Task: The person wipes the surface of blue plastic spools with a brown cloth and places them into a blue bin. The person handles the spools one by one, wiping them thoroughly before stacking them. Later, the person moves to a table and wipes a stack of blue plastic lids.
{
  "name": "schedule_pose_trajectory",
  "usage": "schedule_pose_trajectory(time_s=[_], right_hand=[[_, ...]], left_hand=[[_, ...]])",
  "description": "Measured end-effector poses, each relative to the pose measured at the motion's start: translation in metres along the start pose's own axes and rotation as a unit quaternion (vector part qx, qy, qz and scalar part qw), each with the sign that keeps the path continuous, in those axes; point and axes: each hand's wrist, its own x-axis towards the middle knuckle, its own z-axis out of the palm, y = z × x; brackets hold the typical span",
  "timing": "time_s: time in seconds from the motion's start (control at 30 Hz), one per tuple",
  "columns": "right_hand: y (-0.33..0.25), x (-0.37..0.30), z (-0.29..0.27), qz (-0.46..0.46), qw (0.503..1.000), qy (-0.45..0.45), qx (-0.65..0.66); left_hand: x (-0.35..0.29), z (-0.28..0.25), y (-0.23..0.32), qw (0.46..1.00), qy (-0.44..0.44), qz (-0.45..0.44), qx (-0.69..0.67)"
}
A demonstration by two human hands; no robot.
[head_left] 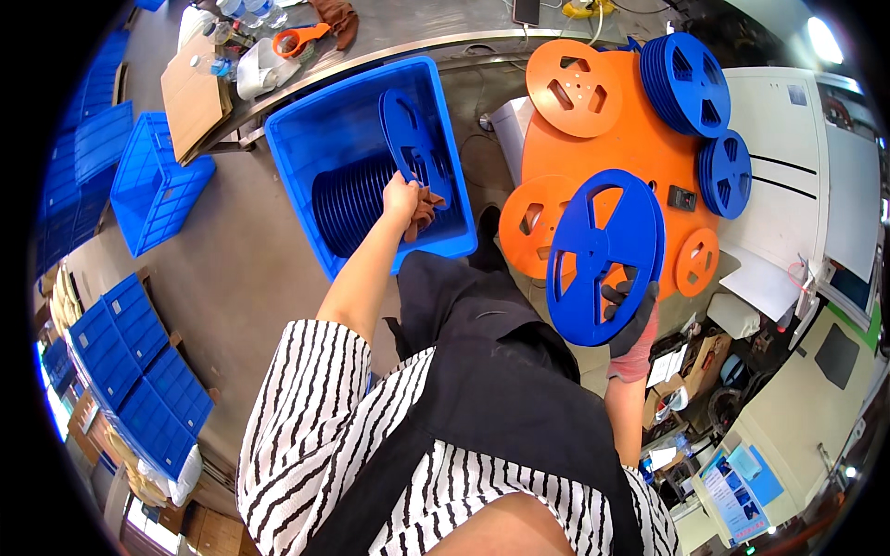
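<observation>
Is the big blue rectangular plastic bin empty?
Not empty: round blue plastic reels are lined up side by side inside the bin.

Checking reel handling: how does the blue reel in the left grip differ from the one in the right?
Place: left reel is at the blue bin; right reel is over the orange table.
View: left reel looks narrower, more edge-on; right reel looks broader.
Grip: left grip is bare, with brown cloth; right grip is gloved.
Shared: both blue, with window cutouts.
</observation>
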Motion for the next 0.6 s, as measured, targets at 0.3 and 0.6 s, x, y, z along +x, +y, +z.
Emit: schedule_pose_trajectory(time_s=[0.3,0.6], right_hand=[[0.000,-0.005,0.005,-0.038,0.988,0.011,0.150],[0.023,-0.004,-0.001,0.031,0.816,-0.249,0.521]], left_hand=[[-0.006,-0.005,-0.001,0.992,-0.114,-0.001,-0.051],[-0.110,-0.072,0.025,0.991,-0.088,0.071,-0.071]])
